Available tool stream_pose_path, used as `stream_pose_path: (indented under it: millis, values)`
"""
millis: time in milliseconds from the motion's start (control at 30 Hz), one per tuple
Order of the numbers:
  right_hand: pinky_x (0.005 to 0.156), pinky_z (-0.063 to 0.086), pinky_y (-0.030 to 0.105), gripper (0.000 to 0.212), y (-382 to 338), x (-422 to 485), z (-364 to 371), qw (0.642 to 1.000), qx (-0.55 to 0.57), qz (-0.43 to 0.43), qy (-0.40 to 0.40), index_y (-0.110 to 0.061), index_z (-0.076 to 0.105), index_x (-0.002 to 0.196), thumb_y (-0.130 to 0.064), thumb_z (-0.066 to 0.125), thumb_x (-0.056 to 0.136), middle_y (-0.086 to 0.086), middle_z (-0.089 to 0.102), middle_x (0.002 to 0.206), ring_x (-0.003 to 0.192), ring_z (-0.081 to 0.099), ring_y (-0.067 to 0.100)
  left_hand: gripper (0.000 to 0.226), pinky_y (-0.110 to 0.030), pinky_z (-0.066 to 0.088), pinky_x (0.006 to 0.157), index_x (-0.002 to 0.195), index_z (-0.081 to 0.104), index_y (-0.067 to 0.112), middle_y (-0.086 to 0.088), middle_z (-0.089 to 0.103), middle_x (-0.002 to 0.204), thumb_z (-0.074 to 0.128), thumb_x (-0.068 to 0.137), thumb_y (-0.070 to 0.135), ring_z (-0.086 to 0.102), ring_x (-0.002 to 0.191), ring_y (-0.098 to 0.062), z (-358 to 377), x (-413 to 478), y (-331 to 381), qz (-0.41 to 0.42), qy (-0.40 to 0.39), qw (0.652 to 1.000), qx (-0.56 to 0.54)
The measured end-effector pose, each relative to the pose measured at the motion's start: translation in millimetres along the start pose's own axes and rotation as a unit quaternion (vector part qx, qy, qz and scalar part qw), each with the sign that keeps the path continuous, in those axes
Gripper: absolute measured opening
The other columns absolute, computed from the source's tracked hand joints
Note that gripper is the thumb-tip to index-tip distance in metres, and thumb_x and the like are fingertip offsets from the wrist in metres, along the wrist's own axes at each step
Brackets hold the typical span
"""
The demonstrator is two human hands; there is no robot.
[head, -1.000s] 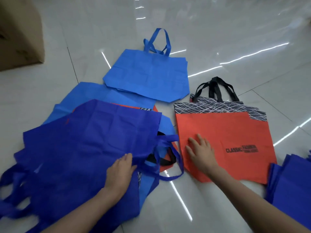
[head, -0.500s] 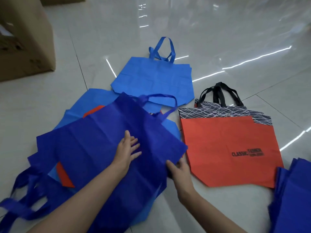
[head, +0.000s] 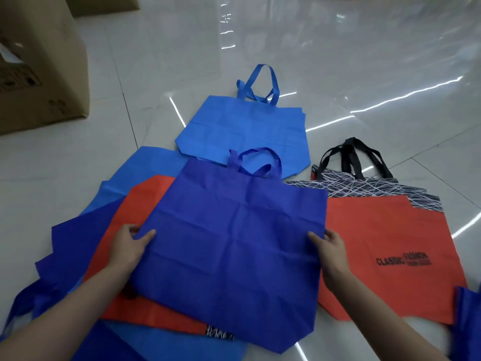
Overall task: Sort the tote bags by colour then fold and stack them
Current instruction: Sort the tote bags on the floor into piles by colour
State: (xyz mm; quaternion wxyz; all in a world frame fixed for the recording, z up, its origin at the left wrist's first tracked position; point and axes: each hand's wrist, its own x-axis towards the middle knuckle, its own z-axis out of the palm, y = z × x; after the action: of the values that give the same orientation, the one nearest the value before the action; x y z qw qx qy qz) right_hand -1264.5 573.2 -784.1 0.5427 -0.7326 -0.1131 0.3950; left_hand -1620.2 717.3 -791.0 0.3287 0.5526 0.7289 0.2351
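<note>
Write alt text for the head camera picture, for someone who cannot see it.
A left hand and a right hand pinch the side edges of a dark blue tote bag over a pile of orange and blue bags on a glossy floor. A light blue bag lies beyond, an orange bag with black handles at right, a cardboard box far left.

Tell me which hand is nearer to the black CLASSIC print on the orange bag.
Right. The right hand grips the dark blue bag at its right edge, just left of the CLASSIC print. The left hand grips the opposite edge, across the bag from it.
</note>
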Motion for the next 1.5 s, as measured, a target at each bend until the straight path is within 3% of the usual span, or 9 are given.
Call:
stream_pose_path:
  millis: [133, 433, 700, 933, 1067, 1167, 1300, 1400, 1500]
  values:
    - [0.087, 0.049, 0.041, 0.023, 12.4, -12.6, -9.5, 0.986, -0.149, -0.079, 0.009, -0.021, 0.046, 0.109, -0.007, 0.052, 0.092, 0.006, 0.063, 0.109, 0.094, 0.060, 0.021, 0.018, -0.036, 0.041, 0.071, 0.092, 0.062, -0.003, -0.017, 0.065, 0.088, 0.060, 0.090, 0.015, 0.061, 0.085, -0.034, 1.7, -17.6, 7.3, 0.089, -0.019, 0.996, -0.014]
    - [0.075, 0.042, 0.029, 0.005, -15.6, -38.3, -101.0, 0.965, -0.081, -0.174, 0.180, -0.010, 0.058, 0.097, -0.012, 0.054, 0.094, 0.012, 0.066, 0.096, 0.086, 0.059, 0.020, 0.032, -0.038, 0.039, 0.054, 0.103, 0.059, 0.004, -0.018, 0.066, 0.072, 0.043, 0.095, 0.031, 0.062, 0.062, -0.038, 48.1, -97.0, 73.6, 0.351, -0.006, 0.936, 0.038]
    - [0.082, 0.052, 0.039, 0.017, 18.4, -103.7, -211.4, 0.974, -0.027, -0.045, 0.219, -0.013, 0.056, 0.105, -0.006, 0.056, 0.089, 0.006, 0.065, 0.108, 0.098, 0.062, 0.024, 0.025, -0.038, 0.036, 0.057, 0.100, 0.058, 0.006, -0.009, 0.060, 0.070, 0.044, 0.097, 0.026, 0.055, 0.061, -0.029, 124.3, -183.9, 134.1, 0.405, -0.110, 0.905, -0.072]
    - [0.077, 0.039, 0.038, 0.035, 29.9, -175.3, -356.4, 0.864, -0.171, 0.016, 0.473, -0.010, 0.047, 0.127, -0.025, 0.053, 0.096, 0.002, 0.050, 0.104, 0.097, 0.048, 0.023, 0.012, -0.013, 0.041, 0.065, 0.087, 0.051, 0.016, 0.006, 0.059, 0.077, 0.047, 0.098, 0.021, 0.055, 0.071, -0.002, 201.6, -292.5, 167.8, 0.358, -0.323, 0.862, -0.158]
    - [0.088, 0.040, 0.044, 0.043, 51.2, -192.5, -422.1, 0.805, -0.271, 0.104, 0.518, -0.006, 0.044, 0.130, -0.024, 0.056, 0.093, 0.016, 0.056, 0.117, 0.110, 0.050, 0.039, 0.004, -0.045, 0.054, 0.077, 0.093, 0.055, 0.020, -0.005, 0.071, 0.090, 0.056, 0.093, 0.016, 0.068, 0.085, -0.024, 249.0, -344.5, 152.8, 0.247, -0.514, 0.814, -0.110]
    - [0.102, 0.035, 0.048, 0.058, 68.7, -191.0, -426.5, 0.777, -0.424, 0.100, 0.455, -0.001, 0.040, 0.137, -0.025, 0.062, 0.089, 0.023, 0.042, 0.139, 0.124, 0.041, 0.041, 0.008, -0.051, 0.052, 0.079, 0.085, 0.054, 0.014, -0.016, 0.069, 0.087, 0.060, 0.090, 0.013, 0.066, 0.086, -0.036, 268.4, -373.2, 142.0, 0.191, -0.508, 0.836, -0.082]
    - [0.111, 0.028, 0.044, 0.064, 90.2, -183.1, -334.8, 0.850, -0.512, -0.016, 0.123, -0.029, 0.026, 0.148, -0.058, 0.032, 0.092, 0.004, 0.021, 0.156, 0.138, 0.028, 0.028, 0.012, -0.051, 0.050, 0.083, 0.090, 0.053, 0.014, -0.015, 0.068, 0.095, 0.058, 0.091, 0.024, 0.064, 0.092, -0.033, 269.9, -386.1, 128.8, 0.184, -0.538, 0.821, -0.047]
    - [0.113, 0.009, 0.056, 0.083, 107.0, -174.0, -281.7, 0.793, -0.609, 0.003, -0.030, -0.047, 0.003, 0.147, -0.075, -0.007, 0.069, -0.013, -0.004, 0.159, 0.146, 0.002, 0.025, 0.037, -0.036, 0.044, 0.097, 0.120, 0.049, 0.015, 0.006, 0.055, 0.121, 0.055, 0.091, 0.037, 0.055, 0.109, -0.014, 247.3, -362.8, 121.2, 0.348, -0.506, 0.787, 0.058]
    - [0.112, 0.007, 0.060, 0.062, 114.7, -158.5, -288.4, 0.786, -0.614, 0.064, 0.016, -0.050, -0.002, 0.146, -0.070, 0.005, 0.088, -0.016, -0.009, 0.158, 0.146, -0.001, 0.030, 0.058, -0.040, 0.042, 0.096, 0.127, 0.049, 0.004, -0.013, 0.052, 0.131, 0.049, 0.084, 0.043, 0.052, 0.117, -0.029, 211.7, -311.3, 105.0, 0.533, -0.322, 0.771, 0.134]
